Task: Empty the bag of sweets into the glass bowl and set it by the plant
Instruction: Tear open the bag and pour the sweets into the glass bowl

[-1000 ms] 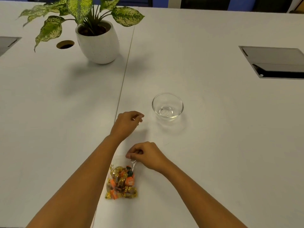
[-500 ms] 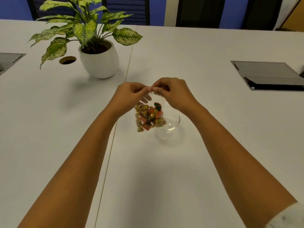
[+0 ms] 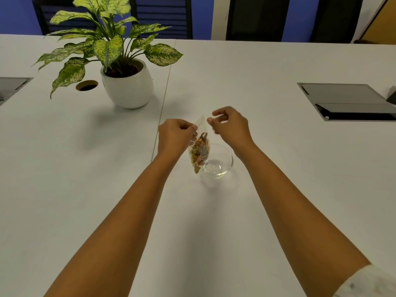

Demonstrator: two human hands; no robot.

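A small clear bag of sweets (image 3: 199, 151) in gold and orange wrappers hangs over the left rim of the empty glass bowl (image 3: 230, 160). My left hand (image 3: 175, 137) pinches the bag's top left edge. My right hand (image 3: 232, 127) hovers just right of the bag's top, thumb and fingers apart, and I see no plastic between them. The potted plant (image 3: 128, 88), in a white pot, stands at the back left, well away from the bowl.
The white table (image 3: 278, 189) has a seam running from the pot toward me. A grey cable flap (image 3: 347, 101) lies at the right, another flap (image 3: 12, 86) at the left edge, and a round cable hole (image 3: 86, 85) beside the pot. Dark chairs (image 3: 162, 16) line the far side.
The bag was lifted off the table near me and carried over the bowl. Both hands pinched its top half a second ago; now the right hand has pulled away to the right.
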